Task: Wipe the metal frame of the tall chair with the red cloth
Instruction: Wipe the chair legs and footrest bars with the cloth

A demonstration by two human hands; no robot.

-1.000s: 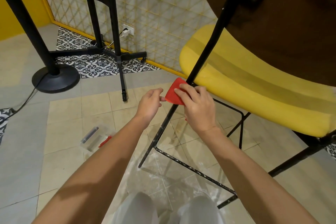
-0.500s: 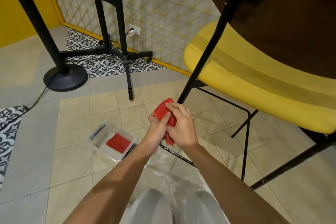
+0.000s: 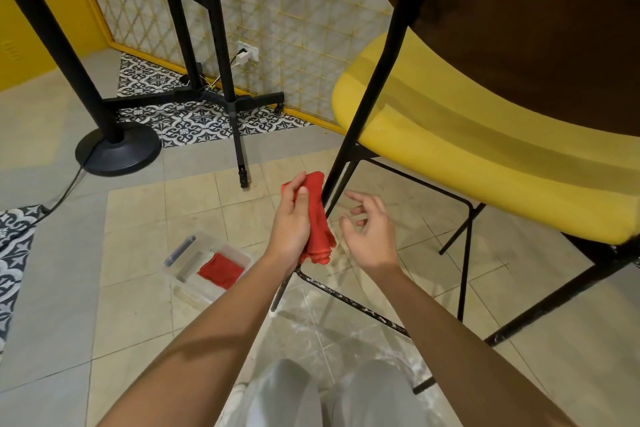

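Our left hand has a full grip on the bunched red cloth just beside the tall chair's black front leg, our right hand hovers loose-fingered and empty, and we judge the white-speckled footrest rail, at least, unwiped.

- At the centre of the frame the left hand grips a bunched red cloth, thumb laid across it
- The cloth sits right against the black front leg of the tall chair and hides a stretch of it
- Just right of the cloth, the right hand hangs with fingers loosely curled, holding nothing
- The yellow seat fills the right side
- Lower left, a clear plastic box on the tiled floor holds a second folded cloth, also red
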